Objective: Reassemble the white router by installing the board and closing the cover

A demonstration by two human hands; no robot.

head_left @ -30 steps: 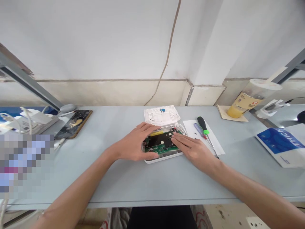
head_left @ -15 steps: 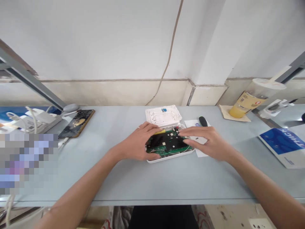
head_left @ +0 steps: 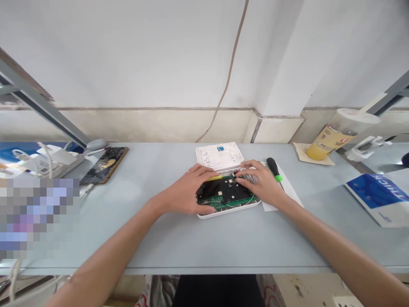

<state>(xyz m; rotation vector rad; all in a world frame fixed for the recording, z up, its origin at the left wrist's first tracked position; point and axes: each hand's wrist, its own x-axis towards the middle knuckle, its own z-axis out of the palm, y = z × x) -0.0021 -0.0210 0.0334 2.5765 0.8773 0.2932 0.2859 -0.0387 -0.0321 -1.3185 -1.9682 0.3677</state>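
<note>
An opened white plastic case (head_left: 228, 207) lies on the table with a green circuit board (head_left: 209, 200) inside, partly covered by a black plate (head_left: 228, 187). My left hand (head_left: 188, 192) is wrapped round the case's left end, thumb at the near edge and fingers at the far edge, by a yellow part (head_left: 217, 177). Over the far right corner, my right hand (head_left: 260, 181) has its thumb and fingers brought together beside a small red-and-black part (head_left: 235, 173); what lies between the fingertips is hidden. A thin white wire (head_left: 238, 205) runs along the board's near edge.
Behind the case lies its white cover (head_left: 219, 155). A black-and-green screwdriver (head_left: 273, 168) rests on white paper (head_left: 292, 194) to the right. Farther right are a drink cup (head_left: 332, 136) and a blue-white packet (head_left: 377, 196). A phone (head_left: 105, 165) and a power strip (head_left: 68, 166) are left.
My right hand has moved left and slightly away from me, onto the case's far right corner, uncovering more of the screwdriver. My left hand keeps its hold on the case.
</note>
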